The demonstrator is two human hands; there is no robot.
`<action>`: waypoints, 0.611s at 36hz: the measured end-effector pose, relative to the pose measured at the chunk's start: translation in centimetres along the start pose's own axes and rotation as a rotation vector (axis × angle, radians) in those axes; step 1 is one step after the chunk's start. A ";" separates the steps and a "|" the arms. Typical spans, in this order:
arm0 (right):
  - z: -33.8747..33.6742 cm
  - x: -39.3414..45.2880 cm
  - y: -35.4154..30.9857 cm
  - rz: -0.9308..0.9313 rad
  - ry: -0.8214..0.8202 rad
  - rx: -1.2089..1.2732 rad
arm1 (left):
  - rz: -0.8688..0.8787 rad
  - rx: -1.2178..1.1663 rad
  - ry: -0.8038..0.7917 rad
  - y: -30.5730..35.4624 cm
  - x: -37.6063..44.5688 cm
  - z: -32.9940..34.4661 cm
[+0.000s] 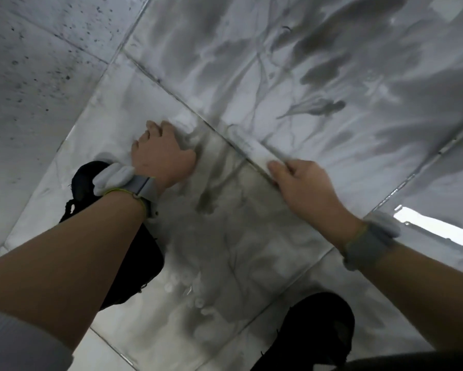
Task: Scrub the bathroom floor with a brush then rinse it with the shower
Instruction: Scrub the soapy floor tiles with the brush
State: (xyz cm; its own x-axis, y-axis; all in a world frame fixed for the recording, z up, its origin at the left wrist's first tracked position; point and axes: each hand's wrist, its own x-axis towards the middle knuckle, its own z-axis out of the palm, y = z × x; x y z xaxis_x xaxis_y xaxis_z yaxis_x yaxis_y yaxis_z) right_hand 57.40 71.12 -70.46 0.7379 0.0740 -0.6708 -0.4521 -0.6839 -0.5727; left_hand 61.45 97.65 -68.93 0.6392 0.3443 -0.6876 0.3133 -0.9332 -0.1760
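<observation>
- Right shoe [318, 330], black, at 5 o'clock on the wet tiled floor [225, 250]; nearest item.
- Left shoe [112, 236], black, at 8 o'clock, partly hidden by the left forearm.
- Both wrists carry grey bands [144, 190].
- Left hand [163, 153], near centre, fingers curled down against the floor; what it holds is blurred, cannot tell.
- Right hand [302, 186], at 3 o'clock, grips a long pale handle [251, 145] that runs toward 11 o'clock along a grout line; the brush head is not discernible.
- Grey marbled tiles [305, 76] at 12–2 o'clock.
- Speckled wall [37, 62] at 10 o'clock.
</observation>
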 end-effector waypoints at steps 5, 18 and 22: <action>3.2 -1.5 -0.3 -0.077 -0.066 -0.032 | -0.013 0.000 0.034 0.2 0.2 0.3; -5.3 -13.9 17.0 0.245 0.006 -0.096 | -0.069 -0.014 0.125 1.5 -0.2 2.0; -3.8 -10.9 14.2 0.220 -0.067 -0.076 | -0.073 -0.031 0.101 1.5 0.0 2.0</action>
State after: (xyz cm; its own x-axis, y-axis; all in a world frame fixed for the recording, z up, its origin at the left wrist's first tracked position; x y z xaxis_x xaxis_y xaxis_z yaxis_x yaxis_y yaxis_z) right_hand 44.83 57.88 -69.49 0.5897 -0.0369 -0.8068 -0.5578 -0.7410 -0.3738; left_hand 60.48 96.02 -70.60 0.6811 0.4211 -0.5990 0.3822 -0.9022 -0.1997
